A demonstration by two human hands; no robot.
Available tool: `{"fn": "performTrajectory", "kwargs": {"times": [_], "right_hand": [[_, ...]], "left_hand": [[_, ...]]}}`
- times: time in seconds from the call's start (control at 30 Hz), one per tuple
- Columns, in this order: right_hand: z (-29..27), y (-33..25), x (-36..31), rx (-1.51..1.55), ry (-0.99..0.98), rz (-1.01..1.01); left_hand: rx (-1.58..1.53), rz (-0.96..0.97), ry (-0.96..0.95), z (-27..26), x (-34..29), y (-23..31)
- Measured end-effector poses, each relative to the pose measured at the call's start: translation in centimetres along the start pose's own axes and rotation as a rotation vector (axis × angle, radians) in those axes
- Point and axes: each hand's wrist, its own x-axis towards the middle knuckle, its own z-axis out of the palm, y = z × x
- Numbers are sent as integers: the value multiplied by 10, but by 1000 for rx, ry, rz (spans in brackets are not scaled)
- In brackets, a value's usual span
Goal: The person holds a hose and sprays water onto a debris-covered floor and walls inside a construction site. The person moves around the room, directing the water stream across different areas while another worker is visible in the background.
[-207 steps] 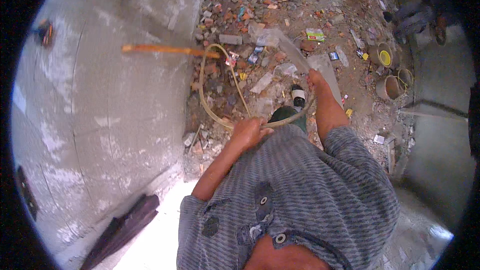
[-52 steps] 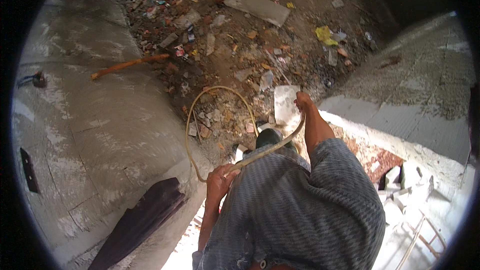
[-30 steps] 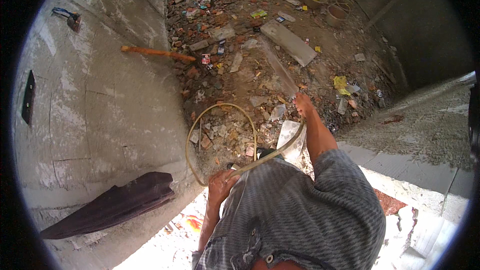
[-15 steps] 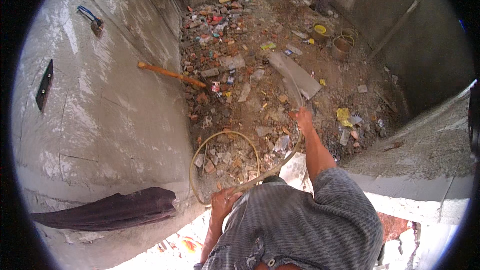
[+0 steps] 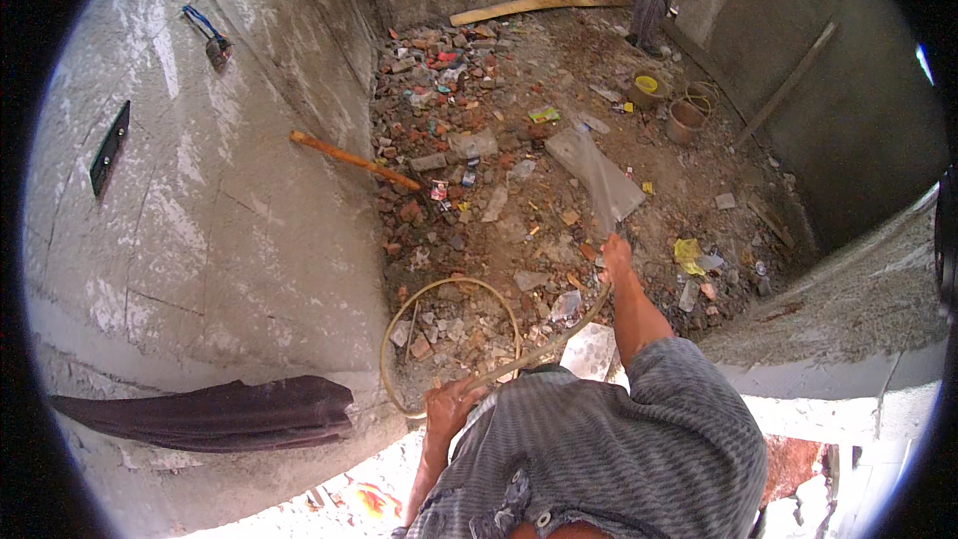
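Left hand (image 5: 451, 405) wrapped round a slim, pale-yellow, flexible hose (image 5: 549, 347), looping above the near-left corner of the brown rubble-strewn floor (image 5: 711, 158); right hand (image 5: 618, 256) grips its end, clear water (image 5: 603, 192) fanning over a flat grey slab (image 5: 628, 198)!

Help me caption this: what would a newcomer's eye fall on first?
Probably the pale looped hose, running from the left hand to the right hand, where water seems to spray out ahead. Next come the orange-brown stick at the left wall and the dark cloth at lower left.
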Motion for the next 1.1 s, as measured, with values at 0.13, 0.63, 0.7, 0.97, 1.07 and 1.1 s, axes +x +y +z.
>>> {"fn": "performTrajectory", "kwargs": {"times": [0.13, 0.63, 0.7, 0.97, 1.07, 1.1], "right_hand": [[5, -12, 2, -138, -9, -345], [20, -30, 9, -107, 22, -331], [19, -16, 14, -66, 41, -228], [-20, 69, 5, -136, 230, -138], [-54, 109, -5, -295, 387, -195], [-63, 122, -7, -194, 434, -80]], "left_hand": [[218, 255, 22, 8, -3, -15], [-30, 88, 80, 7, -9, -7], [4, 95, 95, 6, -10, -6], [-160, -63, -93, -3, 6, 13], [-40, 31, -135, -2, 21, 21], [23, 72, -152, 0, 25, 24]]}}
